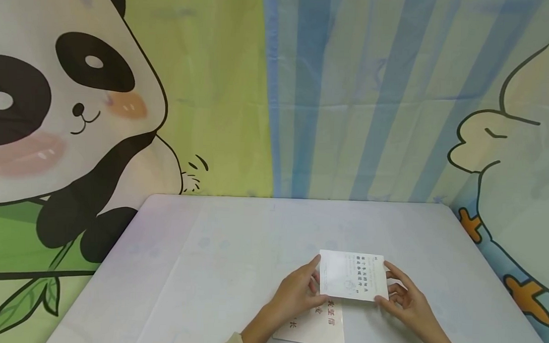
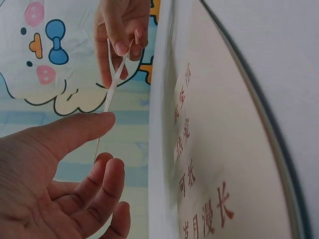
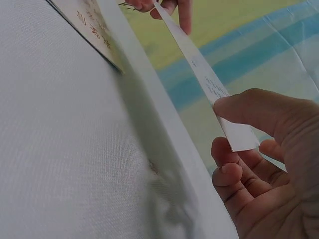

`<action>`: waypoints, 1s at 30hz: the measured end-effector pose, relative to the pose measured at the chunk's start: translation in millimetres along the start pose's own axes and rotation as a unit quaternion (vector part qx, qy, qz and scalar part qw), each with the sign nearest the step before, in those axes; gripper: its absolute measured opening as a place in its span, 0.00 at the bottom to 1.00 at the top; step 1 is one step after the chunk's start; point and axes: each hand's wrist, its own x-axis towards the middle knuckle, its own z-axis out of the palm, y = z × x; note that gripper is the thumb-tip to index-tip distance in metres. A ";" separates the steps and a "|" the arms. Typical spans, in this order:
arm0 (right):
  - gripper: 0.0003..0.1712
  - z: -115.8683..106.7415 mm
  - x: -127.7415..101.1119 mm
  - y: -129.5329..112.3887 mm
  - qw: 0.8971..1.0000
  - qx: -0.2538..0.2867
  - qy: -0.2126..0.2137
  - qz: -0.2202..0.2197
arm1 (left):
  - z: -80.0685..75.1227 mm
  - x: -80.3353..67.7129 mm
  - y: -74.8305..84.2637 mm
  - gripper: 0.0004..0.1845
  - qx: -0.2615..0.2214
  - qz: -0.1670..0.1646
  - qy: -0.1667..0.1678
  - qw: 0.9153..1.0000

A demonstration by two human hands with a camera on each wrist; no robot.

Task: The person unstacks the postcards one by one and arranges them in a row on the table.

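A white printed card point(image 1: 352, 276) is held a little above the table by both hands. My left hand point(image 1: 297, 292) pinches its left edge between thumb and fingers. My right hand point(image 1: 404, 296) pinches its right edge. In the left wrist view the card point(image 2: 110, 92) shows edge-on between my left thumb point(image 2: 75, 130) and the far hand. In the right wrist view the card point(image 3: 209, 84) runs edge-on to my right thumb point(image 3: 259, 109). A second card with red characters point(image 1: 321, 327) lies flat on the table below the held one; it also shows as the red-lettered card point(image 2: 209, 169).
The pale table point(image 1: 216, 270) stretches away to a cartoon backdrop point(image 1: 77, 109) with a panda at the left and stripes in the middle. The table's front edge is close to my arms.
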 end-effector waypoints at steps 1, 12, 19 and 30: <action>0.47 -0.6 0.2 0.1 1.000 -0.005 0.003 0.004 | 0.7 1.1 0.8 0.47 0.000 -0.001 0.000 1.000; 0.52 -8.2 2.0 1.5 0.998 -0.031 0.013 0.046 | 8.1 10.4 9.4 0.46 -0.001 -0.003 -0.005 1.000; 0.53 -13.8 1.5 2.0 0.995 -0.064 0.023 0.077 | 14.9 19.3 16.2 0.46 -0.017 -0.002 -0.001 1.000; 0.50 -23.5 0.9 5.2 0.990 -0.083 0.045 0.101 | 26.7 31.1 22.5 0.43 -0.032 -0.013 0.015 0.999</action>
